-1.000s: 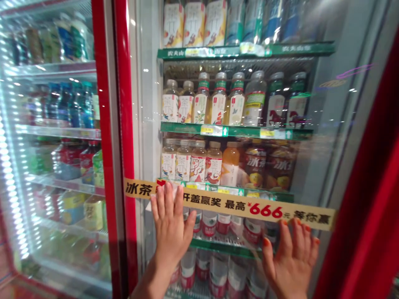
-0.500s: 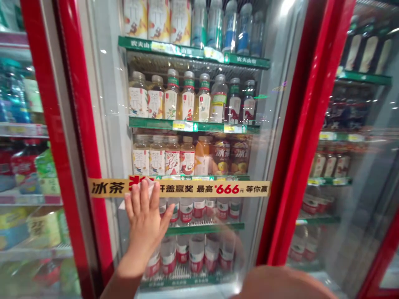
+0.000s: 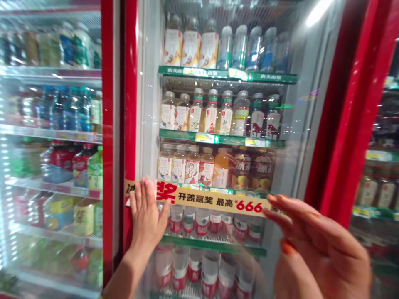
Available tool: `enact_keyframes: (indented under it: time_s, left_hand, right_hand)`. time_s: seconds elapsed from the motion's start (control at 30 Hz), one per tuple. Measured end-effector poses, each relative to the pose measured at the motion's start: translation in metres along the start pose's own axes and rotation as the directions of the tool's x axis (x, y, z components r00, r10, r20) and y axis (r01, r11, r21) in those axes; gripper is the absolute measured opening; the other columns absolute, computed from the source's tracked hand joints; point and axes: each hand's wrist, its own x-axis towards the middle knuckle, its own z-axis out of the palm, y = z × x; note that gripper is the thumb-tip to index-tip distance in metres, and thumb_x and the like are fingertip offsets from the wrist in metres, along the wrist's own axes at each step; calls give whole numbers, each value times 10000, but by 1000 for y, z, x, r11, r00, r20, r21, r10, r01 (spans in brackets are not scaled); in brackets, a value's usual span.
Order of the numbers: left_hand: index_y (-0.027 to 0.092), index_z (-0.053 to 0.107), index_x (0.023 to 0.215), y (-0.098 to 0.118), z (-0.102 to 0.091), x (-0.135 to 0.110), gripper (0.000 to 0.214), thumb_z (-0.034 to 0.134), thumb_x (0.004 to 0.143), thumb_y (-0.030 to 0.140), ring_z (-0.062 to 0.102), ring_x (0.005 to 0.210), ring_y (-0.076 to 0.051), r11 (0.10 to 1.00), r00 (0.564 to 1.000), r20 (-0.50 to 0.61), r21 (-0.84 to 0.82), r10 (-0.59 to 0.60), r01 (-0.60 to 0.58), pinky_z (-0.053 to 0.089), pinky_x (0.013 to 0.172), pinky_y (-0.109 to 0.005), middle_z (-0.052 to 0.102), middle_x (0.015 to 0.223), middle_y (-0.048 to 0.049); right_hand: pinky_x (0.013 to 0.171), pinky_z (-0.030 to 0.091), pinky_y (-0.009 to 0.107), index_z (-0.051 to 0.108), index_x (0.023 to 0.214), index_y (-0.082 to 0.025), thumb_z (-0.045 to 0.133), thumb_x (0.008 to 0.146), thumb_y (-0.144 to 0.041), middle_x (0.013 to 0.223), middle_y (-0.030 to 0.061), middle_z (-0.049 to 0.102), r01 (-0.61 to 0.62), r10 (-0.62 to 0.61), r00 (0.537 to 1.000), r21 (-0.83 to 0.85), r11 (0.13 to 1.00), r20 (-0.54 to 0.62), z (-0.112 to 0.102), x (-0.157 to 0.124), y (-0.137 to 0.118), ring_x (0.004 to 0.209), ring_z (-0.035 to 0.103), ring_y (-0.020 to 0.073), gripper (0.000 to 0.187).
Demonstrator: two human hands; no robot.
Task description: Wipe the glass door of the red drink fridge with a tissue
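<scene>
My left hand (image 3: 149, 214) lies flat against the glass door, fingers up and slightly apart, pressing a thin white tissue or wipe (image 3: 151, 182) under its fingers. It covers part of the left end of a yellow promotional strip (image 3: 215, 202) with black and red lettering that runs across the door. Close to the camera at lower right is my right hand (image 3: 324, 249), slightly blurred, with orange nails. Its fingers are bent and the thumb stands apart from them; nothing shows between them. The fingertips overlap the strip's right end; whether they touch the glass I cannot tell.
Behind the glass, green-edged shelves (image 3: 218, 139) hold rows of bottled drinks (image 3: 211, 114). A red door frame (image 3: 346, 166) stands on the right, another red frame (image 3: 131, 104) on the left. Further left is a lit cooler with drinks on white shelves (image 3: 56, 185).
My left hand has slid left along the strip with the tissue, uncovering the large red character. My right hand has come up into view at lower right. The view has turned left.
</scene>
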Motion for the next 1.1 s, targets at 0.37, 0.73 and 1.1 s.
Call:
enact_keyframes:
  time_s: [0.37, 0.73, 1.1]
  left_hand:
    - [246, 271, 1765, 18, 7, -52, 910, 459, 1028, 746, 91, 1774, -224, 859, 883, 63, 206, 466, -468, 3, 1482, -432, 254, 1869, 12]
    - [216, 229, 1777, 51, 13, -39, 1027, 333, 989, 865, 121, 1772, -268, 902, 914, 36, 156, 403, -404, 25, 1479, -494, 340, 1836, -66]
    - [242, 145, 1789, 71, 17, -16, 929, 299, 1046, 777, 61, 1779, -280, 978, 981, 10, 76, 195, -196, 37, 1469, -585, 239, 1871, -58]
  right_hand:
    - [1395, 158, 733, 247, 1786, -333, 456, 1072, -319, 1860, 37, 243, 313, -268, 946, -726, 613, 182, -3, -17, 154, 1739, 216, 352, 744]
    - [1385, 208, 734, 322, 1759, -390, 535, 1078, -424, 1841, -4, 308, 236, -222, 968, -721, 651, 117, 1, -18, 148, 1705, 310, 397, 715]
    - [1415, 184, 655, 315, 1763, -368, 581, 1072, -439, 1847, -4, 299, 266, -226, 961, -737, 621, 156, -3, -16, 146, 1719, 285, 352, 744]
